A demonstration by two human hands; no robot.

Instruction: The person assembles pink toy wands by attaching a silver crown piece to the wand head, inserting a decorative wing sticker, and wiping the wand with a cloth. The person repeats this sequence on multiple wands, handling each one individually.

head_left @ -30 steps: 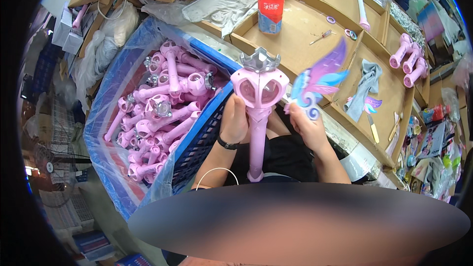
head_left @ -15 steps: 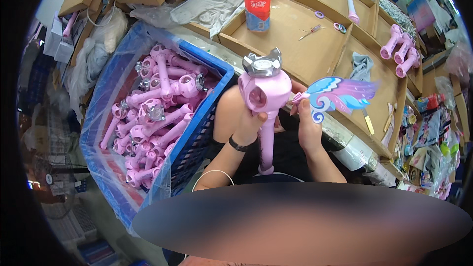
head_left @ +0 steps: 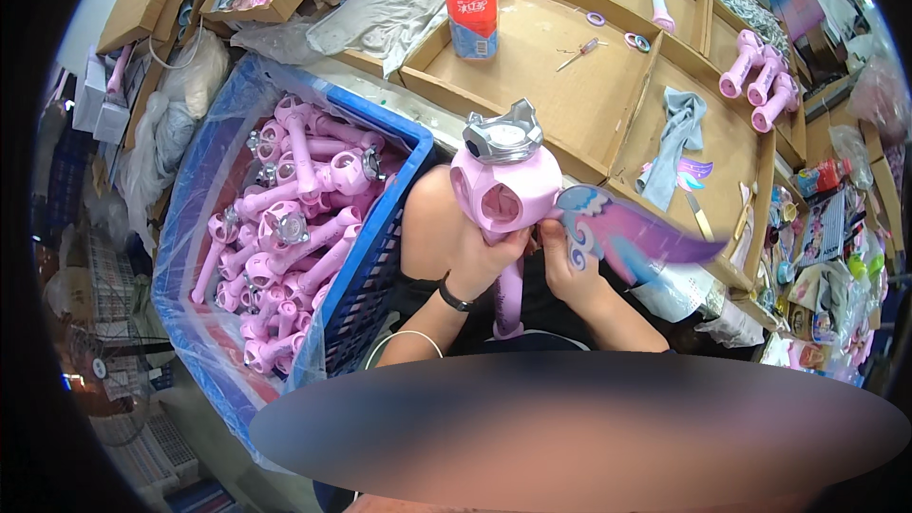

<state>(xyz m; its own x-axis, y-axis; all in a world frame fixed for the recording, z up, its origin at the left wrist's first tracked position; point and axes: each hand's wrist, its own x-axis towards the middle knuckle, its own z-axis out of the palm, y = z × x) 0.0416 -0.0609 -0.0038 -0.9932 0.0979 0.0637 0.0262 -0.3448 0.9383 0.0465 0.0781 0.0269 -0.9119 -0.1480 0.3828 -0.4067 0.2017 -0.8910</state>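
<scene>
A pink toy wand [head_left: 506, 195] with a round, windowed head and a silver crown-like top stands upright before me. My left hand [head_left: 483, 261] is closed round it just under the head. On the right, a purple and blue plastic wing [head_left: 632, 233] is pinched between the thumb and fingers of my right hand [head_left: 573, 271]. The wing's inner end meets the right side of the wand's head; whether it is seated there I cannot tell. Its outer tip is smeared by motion.
To the left is a blue basket [head_left: 415, 133] lined with plastic and heaped with pink wands [head_left: 304, 147]. Cardboard trays [head_left: 532, 14] ahead carry a red bottle [head_left: 472, 5], a screwdriver [head_left: 579, 55], a grey cloth [head_left: 679, 138] and several wands [head_left: 760, 71] at the right.
The wing has swung downward and come up against the wand's head. My right hand has moved left, closer to my left hand. The wand's top has tilted slightly, and the whole view has shifted.
</scene>
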